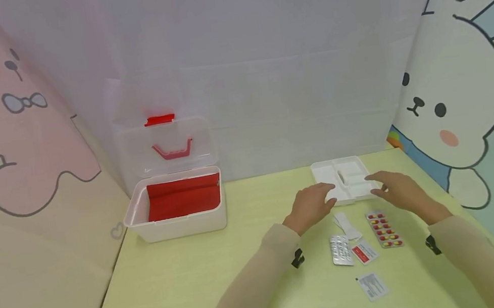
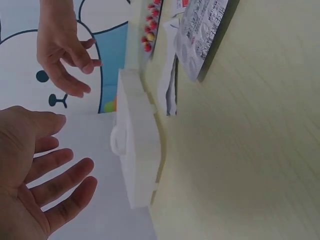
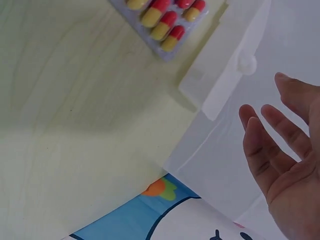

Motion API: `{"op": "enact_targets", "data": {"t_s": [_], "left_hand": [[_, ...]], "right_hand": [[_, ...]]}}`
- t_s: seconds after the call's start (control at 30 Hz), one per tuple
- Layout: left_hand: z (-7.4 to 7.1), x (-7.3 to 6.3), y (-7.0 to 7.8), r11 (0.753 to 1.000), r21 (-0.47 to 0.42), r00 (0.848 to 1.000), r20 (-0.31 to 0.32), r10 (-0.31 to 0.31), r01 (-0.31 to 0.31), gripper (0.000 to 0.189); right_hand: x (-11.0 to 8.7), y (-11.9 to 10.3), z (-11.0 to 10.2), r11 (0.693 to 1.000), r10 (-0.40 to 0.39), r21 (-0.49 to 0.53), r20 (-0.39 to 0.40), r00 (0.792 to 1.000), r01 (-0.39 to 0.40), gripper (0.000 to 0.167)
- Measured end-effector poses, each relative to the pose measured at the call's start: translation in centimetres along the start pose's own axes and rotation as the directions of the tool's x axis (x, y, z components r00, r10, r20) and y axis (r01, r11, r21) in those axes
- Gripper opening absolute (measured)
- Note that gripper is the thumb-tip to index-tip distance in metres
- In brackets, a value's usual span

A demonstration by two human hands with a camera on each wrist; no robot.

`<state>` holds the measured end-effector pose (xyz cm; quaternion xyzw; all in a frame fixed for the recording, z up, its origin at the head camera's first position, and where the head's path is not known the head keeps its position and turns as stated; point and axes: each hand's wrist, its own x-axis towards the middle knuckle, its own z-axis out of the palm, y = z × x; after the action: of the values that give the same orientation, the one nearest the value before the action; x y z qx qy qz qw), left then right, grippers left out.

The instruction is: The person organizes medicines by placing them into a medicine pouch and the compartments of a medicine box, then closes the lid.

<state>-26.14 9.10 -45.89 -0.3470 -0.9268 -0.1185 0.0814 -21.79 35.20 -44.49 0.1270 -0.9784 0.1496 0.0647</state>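
Note:
A white tray (image 1: 328, 171) with compartments lies at the back right of the table. My left hand (image 1: 310, 207) hovers by its left side, fingers spread and relaxed, holding nothing. Over the tray's right side is my right hand (image 1: 399, 191), its fingers loosely bent around air. In the wrist views both hands stand apart from the white tray (image 2: 142, 145). Nearer the front lie a red-and-yellow capsule blister pack (image 1: 384, 230), a silver blister pack (image 1: 341, 250), white paper strips (image 1: 347, 226), a red-and-white sachet (image 1: 365, 252) and a white printed sachet (image 1: 372, 286).
On the left stands a white box (image 1: 182, 226) with its clear lid (image 1: 137, 154) raised and a red lining (image 1: 183, 199) inside. A white sheet (image 1: 265, 70) hangs behind the table (image 1: 176, 294); cartoon-printed cloths flank it, one with a rabbit (image 1: 462, 114).

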Motion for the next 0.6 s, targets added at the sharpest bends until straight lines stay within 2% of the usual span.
{"op": "enact_targets", "data": {"t_s": [0.13, 0.3, 0.43, 0.6], "left_hand": [[1.4, 1.1, 0.2, 0.999, 0.042, 0.999, 0.041, -0.017, 0.015, 0.034], [2.4, 1.8, 0.2, 0.996, 0.09, 0.995, 0.094, -0.027, 0.018, 0.028], [2.9, 2.1, 0.0, 0.996, 0.086, 0.99, 0.138, -0.034, 0.022, 0.026], [3.5, 2.3, -0.2, 0.999, 0.044, 0.984, 0.176, -0.04, 0.033, 0.023]], "right_hand": [[0.4, 1.1, 0.9, 0.999, -0.034, -0.023, -0.005, 0.999, 0.034, 0.036], [0.7, 2.1, 2.1, 0.998, -0.032, -0.056, 0.006, 0.999, 0.032, 0.031], [0.9, 2.7, 2.8, 0.999, -0.005, -0.053, 0.041, 0.999, 0.007, 0.03], [1.0, 3.3, 3.5, 1.0, 0.001, 0.008, 0.073, 0.997, -0.001, 0.024]]}}
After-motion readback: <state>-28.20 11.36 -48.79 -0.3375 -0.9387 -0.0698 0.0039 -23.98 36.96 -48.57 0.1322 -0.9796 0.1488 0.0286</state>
